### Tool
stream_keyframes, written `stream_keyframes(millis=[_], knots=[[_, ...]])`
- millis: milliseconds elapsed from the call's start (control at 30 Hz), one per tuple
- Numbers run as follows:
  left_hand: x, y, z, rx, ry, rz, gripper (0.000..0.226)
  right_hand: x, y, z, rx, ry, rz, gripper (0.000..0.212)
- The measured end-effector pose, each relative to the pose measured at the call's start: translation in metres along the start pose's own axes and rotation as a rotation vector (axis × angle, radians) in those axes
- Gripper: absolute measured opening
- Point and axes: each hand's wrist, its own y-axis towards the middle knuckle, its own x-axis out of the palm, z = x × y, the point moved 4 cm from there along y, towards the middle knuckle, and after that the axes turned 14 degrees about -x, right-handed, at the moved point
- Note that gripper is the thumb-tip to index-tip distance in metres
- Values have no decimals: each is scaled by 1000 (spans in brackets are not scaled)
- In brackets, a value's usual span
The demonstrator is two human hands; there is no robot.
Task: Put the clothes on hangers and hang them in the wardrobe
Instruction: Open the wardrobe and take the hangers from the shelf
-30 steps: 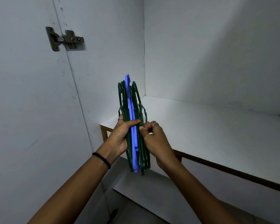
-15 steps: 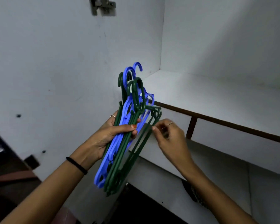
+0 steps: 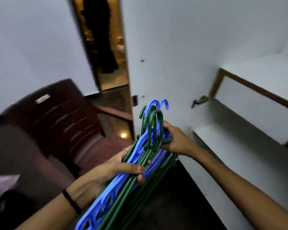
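Green and blue plastic hangers (image 3: 140, 163) lie stacked in a bundle held in mid-air at the centre of the view, hooks pointing up and away, long bars slanting down towards the near left edge. Green hooks (image 3: 154, 128) stand nearest in the stack, with two blue hooks (image 3: 158, 104) rising just behind them. The left hand (image 3: 106, 173) grips the bundle from the left about halfway along, thumb laid across the top of the bars and fingers curled round from underneath; a ring shows on one finger and a dark band (image 3: 71, 200) sits on the wrist. The right hand (image 3: 178, 140) holds the bundle at the neck just below the hooks, fingers curled round the far side of the stack, a ring on one finger too. Both forearms come in from the near edge.

Right of the hands stands the white wardrobe (image 3: 223, 146), its open door (image 3: 156, 55) seen edge-on behind the hooks, a metal hinge (image 3: 199, 101) fixed near the inner corner, and white shelves with brown wooden edging (image 3: 249, 85) running off to the far right. On the left is a dark reddish-brown plastic chair (image 3: 65, 117), blurred. Past it, a doorway (image 3: 103, 47) opens onto a warmer-lit space, where a dark shape is too blurred to tell. Pale fabric (image 3: 2, 183) shows at the near left edge
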Motion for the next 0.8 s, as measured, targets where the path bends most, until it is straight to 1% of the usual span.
stream_keyframes(millis=[67, 167, 233, 300, 367, 433, 500, 600, 700, 767, 800], knots=[[-14, -27, -19, 37, -96, 92, 48, 36, 15, -5, 1, 42, -97, 43], [-30, -76, -57, 106, -285, 287, 53, 99, 30, -22, -34, 123, -329, 49], [-32, -109, -83, 135, -335, 381, 47, 139, 35, -34, -61, 200, -469, 51], [-30, -144, -111, 131, -307, 517, 35, 181, 38, -51, -115, 213, -608, 42], [-27, -177, -138, 82, -254, 668, 32, 222, 37, -69, -140, 239, -728, 33], [-23, -210, -169, 39, -279, 807, 40, 266, 31, -93, -181, 264, -849, 30], [-16, -243, -201, 22, -305, 917, 50, 310, 18, -123, -245, 283, -955, 34], [-5, -288, -249, 20, -261, 1047, 66, 366, -1, -170, -370, 254, -1028, 34], [9, -336, -296, -27, -286, 1221, 73, 416, -18, -227, -597, 58, -1015, 44], [17, -368, -325, -21, -393, 1327, 73, 452, -31, -265, -780, -39, -976, 48], [21, -382, -337, 23, -470, 1348, 69, 471, -38, -285, -870, -59, -947, 48]])
